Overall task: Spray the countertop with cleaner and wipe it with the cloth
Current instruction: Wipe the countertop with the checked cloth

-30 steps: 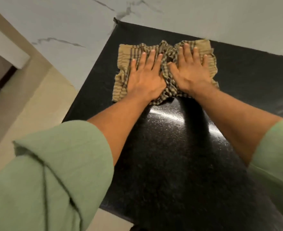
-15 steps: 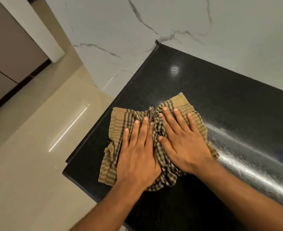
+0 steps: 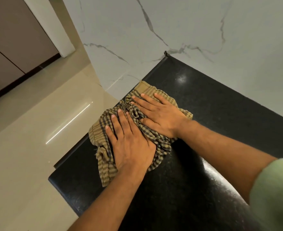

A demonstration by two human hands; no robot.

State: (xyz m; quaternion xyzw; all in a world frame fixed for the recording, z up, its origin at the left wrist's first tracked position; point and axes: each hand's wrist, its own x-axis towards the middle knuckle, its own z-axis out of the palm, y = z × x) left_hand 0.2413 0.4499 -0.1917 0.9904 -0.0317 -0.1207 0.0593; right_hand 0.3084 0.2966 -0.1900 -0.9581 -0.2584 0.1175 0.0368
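A tan and dark checked cloth (image 3: pixel 104 160) lies bunched on the black speckled countertop (image 3: pixel 212 114), right at its left edge, with one corner hanging slightly over. My left hand (image 3: pixel 130 144) presses flat on the cloth's near half, fingers straight. My right hand (image 3: pixel 159 112) presses flat on the far half, fingers spread toward the wall. The two hands lie side by side, almost touching. No spray bottle is in view.
A white marble wall (image 3: pixel 170 30) with grey veins backs the counter. Left of the counter's edge is a drop to a glossy beige floor (image 3: pixel 29 147). Brown cabinet doors (image 3: pixel 12 39) stand at the far left. The counter shines wet near my right forearm.
Both hands slid the cloth from the back of the counter toward me and to the left edge. The cloth now overhangs that edge a little.
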